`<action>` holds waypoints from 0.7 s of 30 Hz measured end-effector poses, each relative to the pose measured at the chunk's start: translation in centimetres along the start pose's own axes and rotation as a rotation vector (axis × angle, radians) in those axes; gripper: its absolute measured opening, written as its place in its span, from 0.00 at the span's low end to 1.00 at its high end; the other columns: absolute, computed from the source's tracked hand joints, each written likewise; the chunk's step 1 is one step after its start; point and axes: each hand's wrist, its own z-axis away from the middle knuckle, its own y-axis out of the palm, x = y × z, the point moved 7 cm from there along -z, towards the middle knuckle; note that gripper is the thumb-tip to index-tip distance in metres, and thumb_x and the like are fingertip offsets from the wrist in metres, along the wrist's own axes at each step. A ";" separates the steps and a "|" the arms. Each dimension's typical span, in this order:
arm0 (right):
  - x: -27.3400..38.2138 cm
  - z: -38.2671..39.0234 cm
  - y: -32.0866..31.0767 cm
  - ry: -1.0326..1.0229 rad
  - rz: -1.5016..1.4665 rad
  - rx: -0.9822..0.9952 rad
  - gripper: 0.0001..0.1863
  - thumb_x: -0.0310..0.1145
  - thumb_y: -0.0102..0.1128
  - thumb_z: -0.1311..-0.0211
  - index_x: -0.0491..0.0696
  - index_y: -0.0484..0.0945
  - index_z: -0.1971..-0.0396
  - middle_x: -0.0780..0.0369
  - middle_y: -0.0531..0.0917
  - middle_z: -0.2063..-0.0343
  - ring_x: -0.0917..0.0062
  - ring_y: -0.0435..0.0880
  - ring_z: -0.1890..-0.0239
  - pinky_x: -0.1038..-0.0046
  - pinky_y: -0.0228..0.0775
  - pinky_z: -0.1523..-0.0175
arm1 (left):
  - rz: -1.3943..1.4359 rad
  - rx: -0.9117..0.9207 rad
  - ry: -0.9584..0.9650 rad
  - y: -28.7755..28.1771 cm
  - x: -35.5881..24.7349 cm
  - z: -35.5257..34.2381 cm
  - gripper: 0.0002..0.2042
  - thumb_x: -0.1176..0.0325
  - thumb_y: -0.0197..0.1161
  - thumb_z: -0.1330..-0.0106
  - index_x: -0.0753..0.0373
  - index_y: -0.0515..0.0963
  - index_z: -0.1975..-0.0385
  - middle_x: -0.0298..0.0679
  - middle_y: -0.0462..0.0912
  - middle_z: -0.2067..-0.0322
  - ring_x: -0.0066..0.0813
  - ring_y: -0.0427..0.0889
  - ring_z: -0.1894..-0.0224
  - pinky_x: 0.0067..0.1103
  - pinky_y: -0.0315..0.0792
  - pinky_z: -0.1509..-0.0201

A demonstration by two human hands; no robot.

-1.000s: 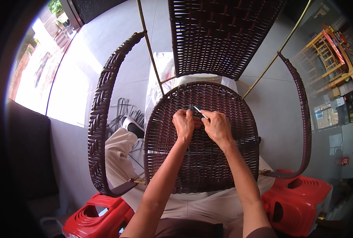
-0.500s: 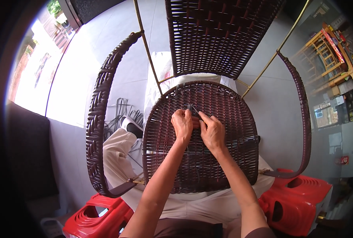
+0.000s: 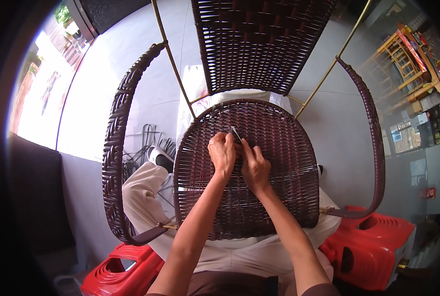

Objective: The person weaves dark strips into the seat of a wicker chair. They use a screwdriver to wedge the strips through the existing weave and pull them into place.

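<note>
Before me is a woven chair of dark brown strands, its rounded seat (image 3: 284, 163) above my lap. Over the middle of the seat my left hand (image 3: 222, 157) is closed, thumb and fingers pinched together. My right hand (image 3: 256, 167) sits beside it, fingertips closed too and almost meeting the left ones. A thin dark strip with a pale, shiny end (image 3: 236, 132) sticks up between the fingertips. Its lower part is hidden by my fingers, and I cannot make out exactly what each hand grips. The woven backrest (image 3: 259, 54) rises beyond the seat.
Wrapped armrests (image 3: 115, 143) curve around both sides on thin brass-coloured rods (image 3: 174, 64). Loose dark strands (image 3: 148, 138) lie on the grey floor at left. Red plastic stools (image 3: 123, 271) stand at lower left and lower right (image 3: 373, 246). A wooden frame (image 3: 402, 64) is at far right.
The chair and both hands appear slightly further left in view. My right hand has come closer to the left, and the strip's pale end shows more clearly between them.
</note>
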 end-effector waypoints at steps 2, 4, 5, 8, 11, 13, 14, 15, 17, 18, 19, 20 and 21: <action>0.2 0.0 -0.2 -0.049 -0.026 -0.047 0.23 0.20 0.49 0.50 0.46 0.73 0.50 0.58 0.72 0.76 0.67 0.75 0.84 0.70 0.70 0.79 | -0.007 -0.007 -0.002 0.0 0.4 -0.3 0.11 0.70 0.49 0.40 0.73 0.72 0.77 0.47 0.78 0.83 0.31 0.78 0.85 0.22 0.74 0.85; 0.3 -0.1 -0.4 -0.047 -0.032 -0.047 0.23 0.19 0.49 0.50 0.46 0.73 0.50 0.58 0.72 0.76 0.67 0.75 0.84 0.70 0.71 0.79 | -0.013 -0.014 0.010 -0.1 0.7 -0.6 0.11 0.70 0.49 0.40 0.72 0.72 0.78 0.47 0.78 0.84 0.31 0.77 0.86 0.22 0.73 0.85; 0.3 -0.1 -0.4 -0.046 -0.035 -0.046 0.23 0.19 0.48 0.50 0.45 0.73 0.50 0.57 0.72 0.76 0.67 0.75 0.84 0.71 0.71 0.79 | -0.015 -0.014 0.011 -0.1 0.8 -0.6 0.11 0.70 0.49 0.40 0.72 0.72 0.78 0.47 0.78 0.84 0.31 0.77 0.86 0.22 0.73 0.85; 0.4 -0.1 -0.4 -0.059 -0.049 -0.052 0.23 0.18 0.48 0.50 0.44 0.73 0.50 0.57 0.72 0.76 0.67 0.75 0.84 0.71 0.71 0.79 | -0.034 -0.034 0.021 -0.2 0.7 -0.6 0.11 0.70 0.49 0.41 0.71 0.72 0.78 0.47 0.78 0.84 0.31 0.77 0.87 0.21 0.73 0.85; 0.3 0.0 -0.4 -0.057 -0.031 -0.074 0.17 0.22 0.50 0.44 0.43 0.74 0.53 0.58 0.73 0.78 0.69 0.75 0.84 0.72 0.69 0.80 | -0.074 -0.028 0.007 -0.2 0.4 -0.6 0.11 0.70 0.49 0.41 0.72 0.72 0.78 0.47 0.78 0.85 0.30 0.76 0.87 0.21 0.72 0.85; 0.3 0.0 -0.5 -0.057 -0.033 -0.079 0.17 0.22 0.50 0.44 0.42 0.74 0.53 0.58 0.73 0.78 0.69 0.75 0.85 0.72 0.69 0.80 | -0.050 -0.056 -0.010 -0.4 -0.3 -0.2 0.14 0.67 0.48 0.44 0.72 0.74 0.82 0.45 0.78 0.87 0.31 0.78 0.86 0.22 0.74 0.76; 0.3 0.0 -0.5 -0.059 -0.034 -0.086 0.16 0.22 0.50 0.44 0.42 0.75 0.54 0.58 0.73 0.78 0.69 0.75 0.85 0.73 0.69 0.81 | -0.025 -0.045 -0.036 -0.4 -0.6 0.0 0.14 0.67 0.48 0.43 0.72 0.74 0.82 0.45 0.79 0.87 0.30 0.78 0.86 0.22 0.74 0.77; 0.4 -0.1 -0.5 -0.058 -0.036 -0.085 0.16 0.22 0.50 0.44 0.42 0.75 0.54 0.58 0.73 0.78 0.69 0.75 0.85 0.73 0.69 0.81 | -0.026 -0.047 -0.036 -0.4 -0.6 -0.1 0.14 0.67 0.48 0.43 0.72 0.74 0.82 0.45 0.79 0.87 0.30 0.78 0.86 0.22 0.74 0.77; 0.6 -0.2 -0.6 -0.055 -0.046 -0.088 0.16 0.22 0.50 0.44 0.42 0.75 0.54 0.58 0.74 0.78 0.70 0.74 0.86 0.73 0.68 0.81 | -0.071 -0.041 -0.020 -0.6 -0.7 -0.2 0.14 0.67 0.48 0.43 0.72 0.74 0.82 0.45 0.79 0.86 0.29 0.78 0.86 0.21 0.74 0.78; 0.5 -0.2 -0.6 -0.054 -0.046 -0.088 0.16 0.22 0.50 0.44 0.42 0.75 0.54 0.58 0.74 0.78 0.70 0.74 0.86 0.73 0.68 0.81 | -0.072 -0.040 -0.020 -0.5 -0.8 -0.1 0.14 0.67 0.48 0.43 0.72 0.74 0.82 0.45 0.79 0.86 0.29 0.78 0.86 0.21 0.74 0.78; 0.5 -0.2 -0.6 -0.058 -0.041 -0.095 0.16 0.21 0.50 0.44 0.42 0.75 0.54 0.58 0.74 0.78 0.70 0.75 0.86 0.73 0.68 0.81 | -0.072 -0.038 -0.019 -0.5 -0.9 -0.1 0.14 0.67 0.48 0.43 0.71 0.75 0.82 0.44 0.79 0.87 0.29 0.78 0.86 0.21 0.74 0.78; 0.5 -0.2 -0.7 -0.063 -0.037 -0.101 0.16 0.21 0.50 0.45 0.42 0.75 0.55 0.58 0.74 0.78 0.70 0.75 0.85 0.73 0.68 0.81 | -0.072 -0.037 -0.017 -0.4 -1.1 0.0 0.14 0.67 0.48 0.43 0.71 0.75 0.82 0.44 0.79 0.87 0.29 0.78 0.86 0.21 0.74 0.78; 0.5 -0.2 -0.7 -0.062 -0.037 -0.100 0.16 0.21 0.50 0.45 0.42 0.75 0.55 0.58 0.74 0.78 0.70 0.75 0.85 0.73 0.68 0.81 | -0.072 -0.038 -0.019 -0.5 -1.3 0.1 0.14 0.67 0.48 0.43 0.71 0.75 0.82 0.44 0.79 0.87 0.29 0.78 0.86 0.21 0.74 0.78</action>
